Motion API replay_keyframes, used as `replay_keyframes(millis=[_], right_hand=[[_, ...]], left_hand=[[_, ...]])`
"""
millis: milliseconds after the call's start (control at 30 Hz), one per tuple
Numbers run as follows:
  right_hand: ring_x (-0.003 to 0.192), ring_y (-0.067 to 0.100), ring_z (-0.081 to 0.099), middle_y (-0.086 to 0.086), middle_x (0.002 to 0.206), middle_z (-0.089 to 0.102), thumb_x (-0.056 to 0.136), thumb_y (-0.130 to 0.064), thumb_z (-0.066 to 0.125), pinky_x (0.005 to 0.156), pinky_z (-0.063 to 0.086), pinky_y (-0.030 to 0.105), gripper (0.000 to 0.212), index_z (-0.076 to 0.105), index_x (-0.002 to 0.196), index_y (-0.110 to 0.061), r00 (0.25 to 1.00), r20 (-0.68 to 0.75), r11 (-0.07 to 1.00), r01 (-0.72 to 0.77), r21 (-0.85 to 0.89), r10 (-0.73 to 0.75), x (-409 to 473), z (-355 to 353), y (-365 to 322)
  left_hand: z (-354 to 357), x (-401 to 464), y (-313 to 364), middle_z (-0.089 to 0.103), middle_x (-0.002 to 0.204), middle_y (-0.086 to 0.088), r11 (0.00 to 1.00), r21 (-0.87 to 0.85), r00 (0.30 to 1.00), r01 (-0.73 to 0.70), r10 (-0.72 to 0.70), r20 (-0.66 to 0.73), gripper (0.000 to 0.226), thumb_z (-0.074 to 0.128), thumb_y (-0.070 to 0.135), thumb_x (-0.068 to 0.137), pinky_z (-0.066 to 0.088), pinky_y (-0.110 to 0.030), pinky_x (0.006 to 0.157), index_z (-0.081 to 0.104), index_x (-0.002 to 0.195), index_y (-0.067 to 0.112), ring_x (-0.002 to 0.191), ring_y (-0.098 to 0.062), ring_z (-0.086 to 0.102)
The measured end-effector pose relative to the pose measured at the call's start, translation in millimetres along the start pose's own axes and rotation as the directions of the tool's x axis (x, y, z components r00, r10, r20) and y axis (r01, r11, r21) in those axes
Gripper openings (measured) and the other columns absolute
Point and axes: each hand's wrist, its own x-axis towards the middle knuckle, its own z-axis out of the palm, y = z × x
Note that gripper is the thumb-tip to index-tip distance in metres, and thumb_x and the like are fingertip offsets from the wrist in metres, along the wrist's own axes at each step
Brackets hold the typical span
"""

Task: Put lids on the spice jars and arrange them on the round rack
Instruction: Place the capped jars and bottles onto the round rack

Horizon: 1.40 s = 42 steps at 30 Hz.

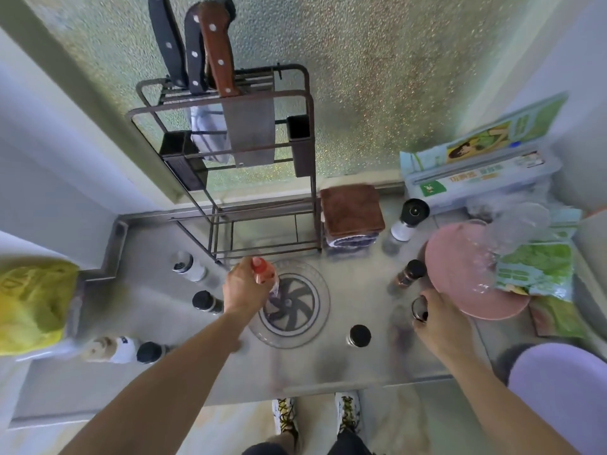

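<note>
- left hand is wrapped round a red-capped jar, holding it over the round rack mid-counter
- right hand grips a dark lid by the pink plate
- 1 black-lidded jar stands between rack and right hand

Home kitchen: steel counter, knife rack, spice jars

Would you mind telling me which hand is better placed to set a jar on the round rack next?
The left hand: it already holds the red-capped jar directly over the round rack. The right hand grips a dark jar off to the rack's right.
</note>
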Motion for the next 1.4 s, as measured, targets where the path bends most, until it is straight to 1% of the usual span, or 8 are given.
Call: replay_keyframes(millis=[133, 267, 467, 633, 933, 1100, 1267, 1400], right_hand=[[0.085, 0.036, 0.064, 0.010, 0.095, 0.064, 0.070, -0.015, 0.084, 0.063, 0.047, 0.036, 0.045, 0.059, 0.107, -0.013, 0.996, -0.078, 0.999, 0.036, -0.017, -0.038, -12.4, -16.9, -21.4], [0.087, 0.032, 0.066, 0.007, 0.099, 0.066, 0.067, -0.019, 0.087, 0.065, 0.050, 0.036, 0.054, 0.060, 0.114, -0.015, 0.971, -0.164, 0.983, 0.181, 0.021, -0.175, -25.1, -38.6, -74.0], [0.103, 0.026, 0.066, 0.000, 0.114, 0.067, 0.078, -0.027, 0.078, 0.083, 0.053, 0.038, 0.047, 0.056, 0.119, -0.019, 0.948, -0.059, 0.939, 0.317, 0.136, -0.311, -12.8, -21.3, -175.7], [0.110, 0.023, 0.064, 0.002, 0.123, 0.063, 0.081, -0.026, 0.080, 0.091, 0.053, 0.034, 0.054, 0.052, 0.126, -0.018, 0.940, 0.033, 0.940, 0.337, 0.053, -0.339, 8.3, 21.3, -225.6], [0.113, 0.025, 0.063, 0.004, 0.127, 0.061, 0.081, -0.019, 0.081, 0.092, 0.053, 0.034, 0.055, 0.052, 0.127, -0.017, 0.949, 0.074, 0.950, 0.309, -0.037, -0.306, 30.2, 62.1, -245.8], [0.124, 0.026, 0.059, 0.005, 0.138, 0.058, 0.085, -0.024, 0.077, 0.098, 0.049, 0.035, 0.059, 0.049, 0.137, -0.016, 0.950, 0.091, 0.952, 0.302, -0.044, -0.297, 30.0, 71.6, -243.0], [0.129, 0.026, 0.056, 0.005, 0.143, 0.055, 0.086, -0.028, 0.076, 0.100, 0.049, 0.037, 0.071, 0.040, 0.146, -0.017, 0.957, 0.111, 0.962, 0.271, -0.030, -0.266, 22.7, 65.4, -247.7], [0.129, 0.025, 0.055, 0.003, 0.141, 0.056, 0.083, -0.029, 0.078, 0.098, 0.051, 0.037, 0.074, 0.039, 0.146, -0.018, 0.970, 0.047, 0.971, 0.237, 0.011, -0.238, 4.6, 57.4, -248.7]], left_hand=[[-4.7, -2.6, 0.9, 0.060, 0.097, 0.005, 1.000, 0.007, 0.999, -0.004, 0.004, 0.053, 0.046, 0.082, 0.029, 0.077, 0.042, -0.030, 0.077, 0.059, 0.115, 0.019, 0.089, -0.018, 0.053], [-6.5, -0.3, -2.9, 0.069, 0.111, -0.003, 1.000, 0.025, 0.996, -0.003, 0.001, 0.094, 0.055, 0.083, 0.028, 0.077, 0.051, -0.034, 0.083, 0.055, 0.123, 0.019, 0.097, -0.023, 0.062], [-8.7, 2.5, -10.5, 0.069, 0.118, -0.005, 1.000, 0.008, 0.995, 0.002, -0.003, 0.104, 0.055, 0.081, 0.022, 0.081, 0.051, -0.034, 0.088, 0.054, 0.128, 0.019, 0.105, -0.025, 0.065], [-4.8, 11.0, -21.6, 0.072, 0.112, -0.002, 0.999, -0.033, 0.998, -0.020, 0.022, 0.057, 0.044, 0.079, 0.023, 0.082, 0.048, -0.025, 0.079, 0.061, 0.122, 0.019, 0.099, -0.021, 0.067], [-3.8, 16.3, -31.4, 0.068, 0.120, -0.006, 0.992, -0.037, 0.981, -0.117, 0.121, 0.150, 0.060, 0.080, 0.013, 0.079, 0.047, -0.029, 0.089, 0.049, 0.130, 0.018, 0.110, -0.025, 0.063], [-41.1, 22.7, -45.8, 0.060, 0.129, -0.008, 0.981, -0.016, 0.979, -0.193, 0.193, 0.069, 0.063, 0.056, -0.012, 0.079, 0.051, -0.035, 0.093, 0.052, 0.135, 0.017, 0.119, -0.027, 0.058], [-103.0, 47.4, -81.7, 0.058, 0.127, -0.007, 0.976, 0.128, 0.977, -0.177, 0.190, -0.098, 0.047, 0.057, -0.001, 0.085, 0.051, -0.040, 0.089, 0.058, 0.128, 0.019, 0.116, -0.029, 0.055], [-126.8, 75.7, -112.5, 0.042, 0.148, -0.008, 0.956, 0.258, 0.990, -0.138, 0.136, 0.025, 0.066, 0.061, -0.004, 0.084, 0.047, -0.041, 0.102, 0.048, 0.141, 0.027, 0.133, -0.031, 0.043]])
